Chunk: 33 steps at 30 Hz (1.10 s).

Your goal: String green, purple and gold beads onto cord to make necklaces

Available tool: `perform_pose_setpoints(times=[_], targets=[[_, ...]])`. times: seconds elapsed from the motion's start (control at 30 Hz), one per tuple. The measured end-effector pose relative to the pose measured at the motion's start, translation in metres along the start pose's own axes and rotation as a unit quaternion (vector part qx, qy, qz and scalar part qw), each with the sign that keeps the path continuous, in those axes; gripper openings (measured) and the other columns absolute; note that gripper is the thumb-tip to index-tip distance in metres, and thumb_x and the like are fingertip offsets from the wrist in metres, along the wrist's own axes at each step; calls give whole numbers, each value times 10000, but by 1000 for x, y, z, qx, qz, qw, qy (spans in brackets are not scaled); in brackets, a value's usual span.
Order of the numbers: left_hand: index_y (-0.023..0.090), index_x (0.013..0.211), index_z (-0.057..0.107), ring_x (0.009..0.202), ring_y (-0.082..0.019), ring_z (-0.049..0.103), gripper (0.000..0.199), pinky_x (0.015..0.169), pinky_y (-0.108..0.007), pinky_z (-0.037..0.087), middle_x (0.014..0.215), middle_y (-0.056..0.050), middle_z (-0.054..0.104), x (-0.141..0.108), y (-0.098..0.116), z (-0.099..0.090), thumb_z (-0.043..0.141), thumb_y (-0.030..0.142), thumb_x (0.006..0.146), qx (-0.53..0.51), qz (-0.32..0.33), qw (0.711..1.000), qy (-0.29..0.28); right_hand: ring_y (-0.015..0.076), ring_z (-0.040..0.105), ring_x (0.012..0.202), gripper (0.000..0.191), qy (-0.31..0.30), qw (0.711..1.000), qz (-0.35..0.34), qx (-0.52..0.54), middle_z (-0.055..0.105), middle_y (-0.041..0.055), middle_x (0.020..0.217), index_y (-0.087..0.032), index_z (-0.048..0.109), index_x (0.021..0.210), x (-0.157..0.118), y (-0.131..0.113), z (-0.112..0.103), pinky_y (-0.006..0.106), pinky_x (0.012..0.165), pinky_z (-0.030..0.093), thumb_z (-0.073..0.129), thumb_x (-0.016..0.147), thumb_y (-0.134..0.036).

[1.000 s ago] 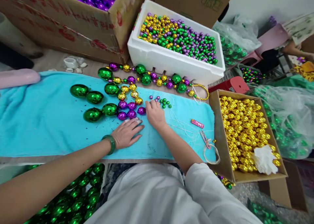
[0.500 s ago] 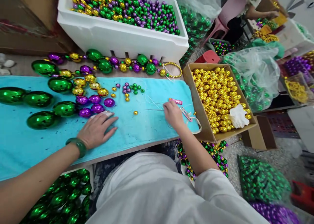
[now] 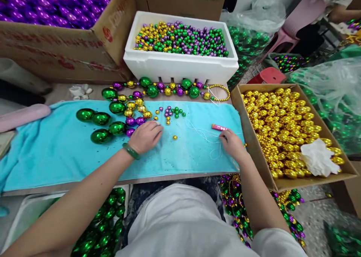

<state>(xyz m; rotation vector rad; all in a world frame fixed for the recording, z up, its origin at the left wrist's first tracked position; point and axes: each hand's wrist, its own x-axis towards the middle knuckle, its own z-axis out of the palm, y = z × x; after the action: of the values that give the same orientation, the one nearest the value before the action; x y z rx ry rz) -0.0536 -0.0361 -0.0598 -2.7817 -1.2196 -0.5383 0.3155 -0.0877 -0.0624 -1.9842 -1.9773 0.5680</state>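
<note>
My left hand (image 3: 146, 136), with a green bangle (image 3: 131, 151) at its wrist, rests on the blue towel (image 3: 180, 159) against the purple beads (image 3: 140, 121); its fingers are bent and loosely spread, and nothing shows in them. My right hand (image 3: 233, 146) is closed by the pink packet (image 3: 219, 127); what its fingers pinch is too small to name. Thin white thread (image 3: 197, 131) runs across the towel from near it. Large green beads (image 3: 100, 136) lie left of my left hand. Small green beads (image 3: 176, 112) and a single gold bead (image 3: 175, 137) sit between my hands.
A foam box (image 3: 180, 67) of small mixed beads stands behind the towel, with a bead strand (image 3: 172, 86) before it. On the right is a carton (image 3: 258, 151) of gold beads. A big carton (image 3: 67, 58) of purple beads is at the back left. Another person's arm (image 3: 342, 14) shows far right.
The view has swung left, bringing the purple bead carton into sight. My right hand no longer shows the needle-like line, and it sits just below the packet. My left hand's fingers are more bent.
</note>
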Motion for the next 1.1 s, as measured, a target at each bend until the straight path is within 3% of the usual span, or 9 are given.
perform_pose_setpoints(times=[0.13, 0.4, 0.57, 0.67, 0.7, 0.77, 0.83, 0.9, 1.1], targets=[[137, 1074, 679, 985, -262, 572, 307, 860, -404, 485, 1004, -134, 680, 53, 1, 8, 412, 228, 955, 2, -8, 999, -40, 159, 530, 668, 106, 73, 975, 8, 209, 583, 28, 746, -185, 591, 802, 1, -7, -17, 287, 627, 411, 557, 830, -282], [188, 980, 683, 1079, -277, 506, 275, 821, -404, 440, 1033, -134, 661, 121, 32, 37, 441, 89, 896, 12, -7, 983, -185, 78, 507, 563, 94, 139, 784, -35, 604, 564, 4, 804, -208, 558, 842, -14, -64, -67, 183, 398, 320, 631, 852, -266], [160, 938, 683, 1012, -275, 541, 265, 810, -398, 454, 972, -152, 659, 129, 35, 47, 451, 55, 866, -24, -63, 981, -180, 74, 512, 616, 45, 157, 785, -64, 596, 540, 7, 840, -200, 603, 844, -19, -63, -76, 180, 436, 370, 637, 864, -222], [185, 1022, 666, 972, -241, 581, 237, 827, -377, 474, 978, -113, 669, 125, 30, 41, 530, 101, 847, -177, -173, 966, -75, 69, 476, 544, 65, 129, 801, -30, 584, 533, -13, 737, -202, 600, 854, -19, -61, -60, 191, 437, 370, 637, 863, -255], [191, 1030, 662, 934, -222, 602, 222, 812, -359, 486, 962, -94, 674, 122, 28, 36, 566, 134, 838, -285, -237, 929, -20, 74, 472, 526, 82, 112, 808, -16, 578, 530, -18, 698, -201, 601, 862, -19, -62, -51, 196, 435, 370, 637, 858, -275], [190, 1005, 665, 841, -178, 634, 191, 753, -309, 506, 918, -58, 681, 113, 26, 22, 623, 197, 818, -518, -347, 778, 74, 85, 458, 492, 133, 73, 825, 10, 561, 517, -27, 628, -194, 616, 898, -20, -67, -33, 210, 428, 367, 625, 850, -317], [173, 976, 672, 774, -137, 647, 180, 695, -257, 513, 899, -44, 686, 102, 28, 7, 655, 213, 802, -674, -394, 615, 110, 94, 439, 472, 184, 35, 843, 23, 536, 500, -31, 584, -183, 637, 925, -21, -74, -14, 224, 425, 360, 601, 843, -343], [148, 955, 684, 754, -110, 652, 182, 673, -215, 516, 912, -51, 695, 90, 30, -6, 687, 177, 775, -750, -408, 507, 118, 103, 447, 494, 186, 22, 867, 20, 497, 506, -18, 592, -177, 661, 882, -23, -82, 2, 233, 443, 365, 596, 828, -343], [125, 937, 704, 733, -84, 655, 158, 660, -173, 530, 894, -59, 710, 63, 33, -19, 631, 75, 807, -787, -442, 400, 161, 124, 497, 575, 157, 59, 915, 1, 399, 553, 13, 656, -184, 666, 742, -24, -95, 23, 245, 506, 384, 593, 807, -307]])
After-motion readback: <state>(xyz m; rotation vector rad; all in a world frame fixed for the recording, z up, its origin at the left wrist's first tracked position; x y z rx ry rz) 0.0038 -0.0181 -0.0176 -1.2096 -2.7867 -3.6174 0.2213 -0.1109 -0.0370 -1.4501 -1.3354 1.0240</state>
